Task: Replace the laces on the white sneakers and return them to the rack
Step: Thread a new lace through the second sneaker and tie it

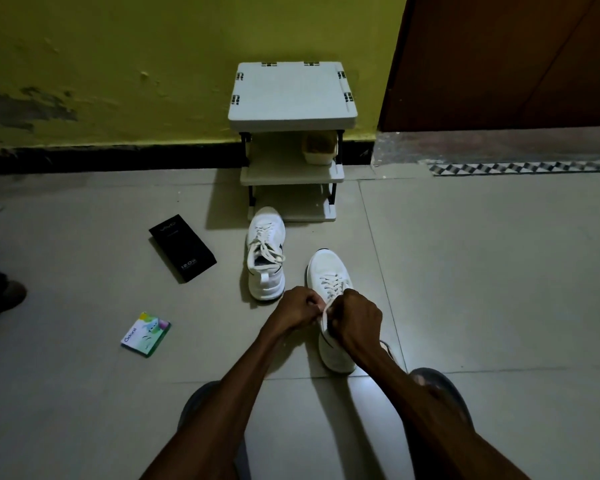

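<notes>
Quick count: two white lace-up sneakers, far sneaker [265, 275] and near sneaker [328, 266], one white flat lace [333, 284] in each. One white three-shelf plastic rack [291, 95], one beige tub [321, 148], one black rectangular cardboard box [182, 247], one small green-and-white packet [146, 334]. Two hands: my left hand [297, 306], right hand [355, 320].

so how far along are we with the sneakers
Looks done: the far sneaker is laced, though its ends lie loose. In hand: the left hand and right hand pinch the lace at the top of the near sneaker. Left: finish that, then put both shoes, now on the floor, on the rack.
</notes>
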Tool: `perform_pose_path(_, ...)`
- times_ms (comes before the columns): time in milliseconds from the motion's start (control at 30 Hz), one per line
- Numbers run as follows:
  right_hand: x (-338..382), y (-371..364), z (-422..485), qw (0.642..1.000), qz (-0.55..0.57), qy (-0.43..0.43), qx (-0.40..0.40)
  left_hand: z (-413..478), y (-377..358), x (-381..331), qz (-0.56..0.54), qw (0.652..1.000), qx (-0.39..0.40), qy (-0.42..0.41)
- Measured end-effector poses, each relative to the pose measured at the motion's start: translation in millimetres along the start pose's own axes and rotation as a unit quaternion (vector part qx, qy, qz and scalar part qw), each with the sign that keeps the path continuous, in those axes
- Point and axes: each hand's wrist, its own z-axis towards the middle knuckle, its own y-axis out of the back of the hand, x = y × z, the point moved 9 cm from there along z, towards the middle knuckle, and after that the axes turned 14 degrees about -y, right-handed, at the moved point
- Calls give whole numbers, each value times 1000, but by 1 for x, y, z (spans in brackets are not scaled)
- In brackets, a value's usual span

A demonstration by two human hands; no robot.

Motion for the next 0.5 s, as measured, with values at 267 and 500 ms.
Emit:
perform_pose_path(267,-7,-7,10,994,-10,-6,110,-2,-4,14,-58,998,11,26)
perform_pose_path(500,-7,-5,2,998,-8,1,61,6,4,-5,-6,997,-28,-67)
